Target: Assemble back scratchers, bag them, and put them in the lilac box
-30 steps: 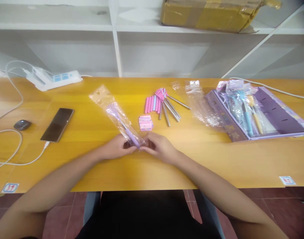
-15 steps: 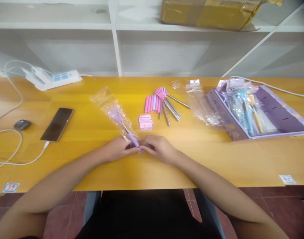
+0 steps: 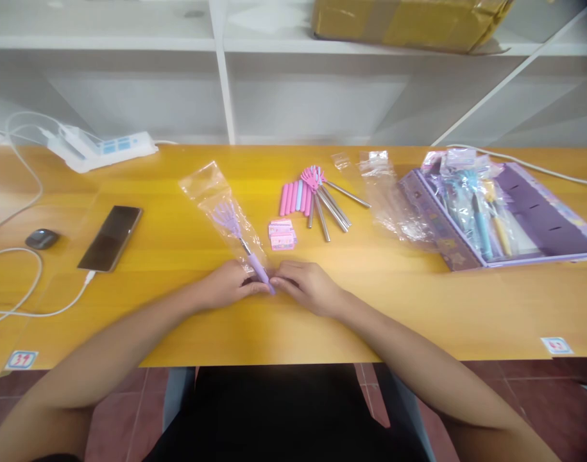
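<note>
A purple back scratcher (image 3: 257,264) with a claw-like head and a short metal neck lies slanted inside a clear plastic bag (image 3: 198,185). My left hand (image 3: 229,286) grips its handle end through the bag, thumb across the lower side. From the other side, my right hand (image 3: 308,286) pinches the bottom end of the handle and bag, fingers curled. Just beyond my hands sit pink printed cards (image 3: 282,236). Behind those lie pink and blue handle tubes (image 3: 293,197) in a row, beside claw heads on metal rods (image 3: 329,208) fanned out to the right.
Empty clear bags (image 3: 387,199) lie right of the rods. A purple display box (image 3: 447,242) holding bagged scratchers stands at the right. Leftward are a phone (image 3: 111,239) on a cable, a black earbud case (image 3: 42,239) and a power strip (image 3: 120,151). A cardboard box (image 3: 411,24) rests on the shelf.
Both hands stay almost in place, still holding the bagged scratcher. The bag's top end has shifted slightly up and right, and the scratcher's handle end shows a little more between the thumbs.
</note>
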`<state>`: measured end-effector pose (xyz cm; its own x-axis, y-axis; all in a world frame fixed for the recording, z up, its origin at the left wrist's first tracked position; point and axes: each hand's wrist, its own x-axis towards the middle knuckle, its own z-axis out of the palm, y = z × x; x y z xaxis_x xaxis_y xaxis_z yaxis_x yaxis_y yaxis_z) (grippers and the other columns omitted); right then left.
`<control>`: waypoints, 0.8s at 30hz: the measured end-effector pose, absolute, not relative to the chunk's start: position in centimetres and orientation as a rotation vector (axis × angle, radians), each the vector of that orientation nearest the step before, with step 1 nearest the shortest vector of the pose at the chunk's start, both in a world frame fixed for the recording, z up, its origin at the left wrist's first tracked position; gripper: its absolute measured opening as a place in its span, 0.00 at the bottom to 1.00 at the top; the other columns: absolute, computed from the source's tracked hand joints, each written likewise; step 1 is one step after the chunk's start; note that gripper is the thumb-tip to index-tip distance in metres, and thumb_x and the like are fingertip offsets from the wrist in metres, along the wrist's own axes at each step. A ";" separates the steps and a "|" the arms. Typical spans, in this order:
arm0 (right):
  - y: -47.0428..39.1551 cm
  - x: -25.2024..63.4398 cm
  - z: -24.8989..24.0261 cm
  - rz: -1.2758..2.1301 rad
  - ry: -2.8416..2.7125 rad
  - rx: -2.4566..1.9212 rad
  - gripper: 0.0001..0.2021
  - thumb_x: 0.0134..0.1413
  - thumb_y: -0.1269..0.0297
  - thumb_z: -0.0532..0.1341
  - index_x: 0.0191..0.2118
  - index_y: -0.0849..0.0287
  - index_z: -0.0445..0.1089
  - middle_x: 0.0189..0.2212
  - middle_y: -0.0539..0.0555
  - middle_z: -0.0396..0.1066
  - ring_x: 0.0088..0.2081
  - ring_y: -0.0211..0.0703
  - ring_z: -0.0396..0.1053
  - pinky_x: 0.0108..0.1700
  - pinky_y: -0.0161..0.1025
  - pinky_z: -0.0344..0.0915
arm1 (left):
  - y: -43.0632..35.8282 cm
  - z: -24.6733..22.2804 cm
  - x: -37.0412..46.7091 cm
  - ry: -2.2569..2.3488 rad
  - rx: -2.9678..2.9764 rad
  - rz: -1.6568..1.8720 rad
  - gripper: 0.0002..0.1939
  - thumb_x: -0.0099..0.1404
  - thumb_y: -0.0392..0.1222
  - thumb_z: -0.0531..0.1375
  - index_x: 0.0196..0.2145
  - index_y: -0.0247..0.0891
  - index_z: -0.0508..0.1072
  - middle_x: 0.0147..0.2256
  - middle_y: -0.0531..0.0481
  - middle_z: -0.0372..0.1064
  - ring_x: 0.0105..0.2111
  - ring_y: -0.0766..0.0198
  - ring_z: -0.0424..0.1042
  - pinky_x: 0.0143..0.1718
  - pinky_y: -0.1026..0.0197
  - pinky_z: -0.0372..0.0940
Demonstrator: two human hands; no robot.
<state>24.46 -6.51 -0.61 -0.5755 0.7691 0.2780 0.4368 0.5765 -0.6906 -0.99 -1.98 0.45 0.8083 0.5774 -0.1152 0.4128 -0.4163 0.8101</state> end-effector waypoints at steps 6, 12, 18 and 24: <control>-6.4 24.4 -0.5 0.785 -2.218 -0.978 0.14 0.78 0.59 0.56 0.41 0.58 0.75 0.35 0.53 0.75 0.36 0.39 0.72 0.40 0.35 0.65 | -1.9 0.8 -0.8 0.749 2.051 0.213 0.16 0.77 0.51 0.59 0.45 0.40 0.83 0.40 0.47 0.81 0.39 0.57 0.78 0.44 0.59 0.68; -6.5 24.6 -0.1 0.925 -2.166 -0.952 0.19 0.79 0.56 0.53 0.38 0.60 0.73 0.33 0.54 0.73 0.34 0.38 0.69 0.39 0.35 0.64 | -2.0 1.6 -0.9 0.612 1.965 0.243 0.15 0.76 0.51 0.61 0.47 0.42 0.84 0.42 0.47 0.82 0.40 0.57 0.78 0.44 0.60 0.69; -6.4 24.2 -0.3 1.536 -1.636 -0.911 0.21 0.73 0.43 0.58 0.46 0.59 0.68 0.29 0.47 0.67 0.26 0.34 0.63 0.29 0.32 0.62 | -3.6 2.7 -0.2 0.288 1.959 0.083 0.13 0.77 0.49 0.61 0.47 0.48 0.86 0.38 0.48 0.83 0.34 0.60 0.76 0.39 0.60 0.68; -6.0 23.7 -0.5 1.752 -1.414 -0.853 0.23 0.67 0.42 0.65 0.39 0.60 0.65 0.24 0.44 0.65 0.20 0.29 0.58 0.24 0.31 0.57 | -4.2 2.7 0.3 0.324 1.997 0.095 0.13 0.76 0.51 0.61 0.43 0.45 0.85 0.36 0.47 0.82 0.35 0.59 0.77 0.41 0.58 0.68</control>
<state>23.74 -5.98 -0.54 -0.5242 0.8498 -0.0556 -0.1248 -0.1413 -0.9821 0.32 -4.19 2.67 0.9600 0.2693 -0.0771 0.1849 -0.4024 0.8966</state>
